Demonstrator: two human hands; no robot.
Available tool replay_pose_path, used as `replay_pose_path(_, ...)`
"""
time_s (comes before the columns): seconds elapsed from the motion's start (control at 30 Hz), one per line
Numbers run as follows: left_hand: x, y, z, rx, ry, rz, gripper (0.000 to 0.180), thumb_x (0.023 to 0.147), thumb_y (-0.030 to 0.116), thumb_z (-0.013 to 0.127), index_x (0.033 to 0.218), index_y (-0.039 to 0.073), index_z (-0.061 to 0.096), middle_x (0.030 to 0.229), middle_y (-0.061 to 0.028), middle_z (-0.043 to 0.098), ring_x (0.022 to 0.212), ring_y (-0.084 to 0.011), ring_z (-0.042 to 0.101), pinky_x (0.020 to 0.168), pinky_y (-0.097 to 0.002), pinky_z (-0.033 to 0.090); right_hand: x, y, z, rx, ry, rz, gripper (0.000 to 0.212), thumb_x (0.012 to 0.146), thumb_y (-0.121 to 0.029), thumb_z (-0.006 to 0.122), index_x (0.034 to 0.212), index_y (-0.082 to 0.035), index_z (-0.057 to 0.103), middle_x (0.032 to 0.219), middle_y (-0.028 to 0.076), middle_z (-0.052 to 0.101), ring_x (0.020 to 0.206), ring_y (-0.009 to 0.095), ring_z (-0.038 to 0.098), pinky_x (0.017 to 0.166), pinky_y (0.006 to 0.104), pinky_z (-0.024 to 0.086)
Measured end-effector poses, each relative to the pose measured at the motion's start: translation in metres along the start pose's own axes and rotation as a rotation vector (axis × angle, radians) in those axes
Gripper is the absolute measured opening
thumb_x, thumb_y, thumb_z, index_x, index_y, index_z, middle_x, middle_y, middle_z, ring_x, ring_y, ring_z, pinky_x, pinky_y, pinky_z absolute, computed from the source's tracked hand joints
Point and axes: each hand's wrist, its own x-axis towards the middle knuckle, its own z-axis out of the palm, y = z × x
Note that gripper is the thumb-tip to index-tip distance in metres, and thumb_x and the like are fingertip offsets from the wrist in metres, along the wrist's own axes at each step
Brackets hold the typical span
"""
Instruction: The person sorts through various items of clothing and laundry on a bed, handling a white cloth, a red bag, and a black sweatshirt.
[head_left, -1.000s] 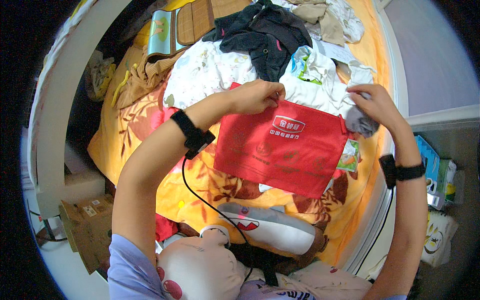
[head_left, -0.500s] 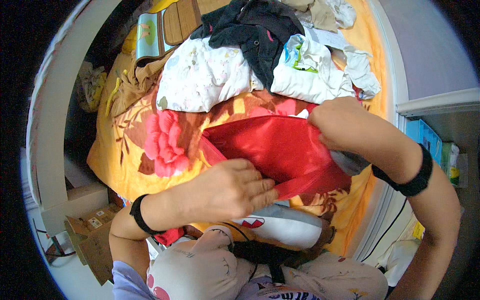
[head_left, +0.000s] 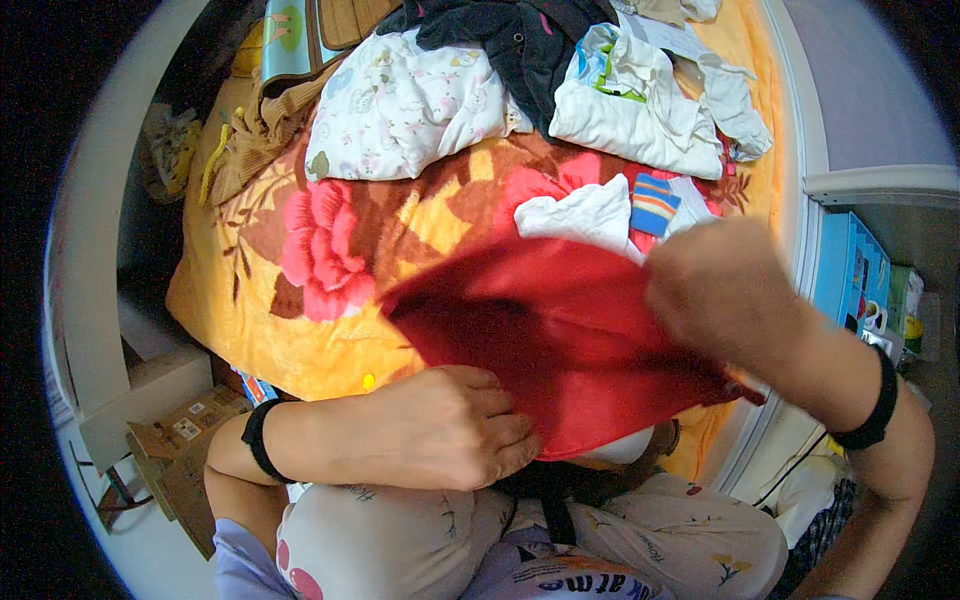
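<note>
A red fabric bag [head_left: 560, 340] is stretched between my two hands above my lap, its mouth held wide and its dark inside showing. My left hand [head_left: 455, 425] grips the near left edge with curled fingers. Closed on the far right edge is my right hand [head_left: 715, 285], somewhat smeared by motion. Just beyond the bag lie a small white cloth piece [head_left: 580, 215] and a striped sock [head_left: 655, 205] in blue, orange and white. Below the bag, a white rounded object [head_left: 625, 447] is mostly hidden.
A flowered orange blanket [head_left: 250, 330] covers the bed. Along its far side lie a folded white print garment [head_left: 410, 110], a black garment [head_left: 515, 60] and white clothes [head_left: 635, 125]. A cardboard box [head_left: 180, 440] stands at the left, a blue organizer [head_left: 850, 270] at the right.
The red bag has come nearer to me and spread wider, uncovering the white cloth and striped sock behind it. My right hand has moved right and nearer.
</note>
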Motion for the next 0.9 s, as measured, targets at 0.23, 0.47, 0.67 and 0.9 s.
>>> replay_pose_path(0.23,-0.003,-0.002,-0.013,0.126,0.043,-0.074,0.026,0.066,0.018,0.052,0.084,0.000,0.059,0.081,-0.0089,0.060,0.077,-0.0201,0.059,0.077,-0.0310,0.045,-0.008,0.030,-0.044,-0.165,0.111,0.306,0.018,0.066,-0.020,0.054,0.055,-0.007,0.058,0.055,0.016,0.056,0.053,0.032,0.057,0.053,0.0418,0.047)
replay_pose_path(0.47,0.006,-0.016,-0.026,0.364,0.168,-0.106,0.029,0.068,0.019,0.053,0.092,0.004,0.059,0.095,-0.0083,0.059,0.095,-0.0227,0.055,0.094,-0.0453,0.032,-0.016,0.042,-0.037,0.056,0.036,0.209,0.020,0.071,-0.022,0.052,0.060,-0.006,0.056,0.059,0.018,0.056,0.056,0.034,0.057,0.055,0.0442,0.047)
replay_pose_path(0.67,0.008,-0.096,-0.020,-0.166,0.977,-0.529,0.098,0.060,0.021,0.078,0.136,0.016,0.017,0.129,-0.0141,0.036,0.113,-0.0246,0.042,0.097,-0.0395,0.031,-0.019,0.059,-0.045,0.266,-0.103,0.190,0.020,0.079,-0.020,0.055,0.082,-0.001,0.060,0.074,0.017,0.059,0.069,0.032,0.058,0.064,0.0363,0.046)
replay_pose_path(0.9,0.003,-0.162,0.011,-0.939,0.665,-0.611,0.028,0.072,0.009,0.071,0.096,0.001,0.058,0.086,-0.0005,0.063,0.079,-0.0092,0.058,0.070,-0.0242,0.048,-0.073,0.124,-0.032,1.107,-0.433,0.268,0.046,0.078,-0.035,0.059,0.114,-0.007,0.055,0.091,0.007,0.064,0.084,0.013,0.058,0.075,0.0276,0.045)
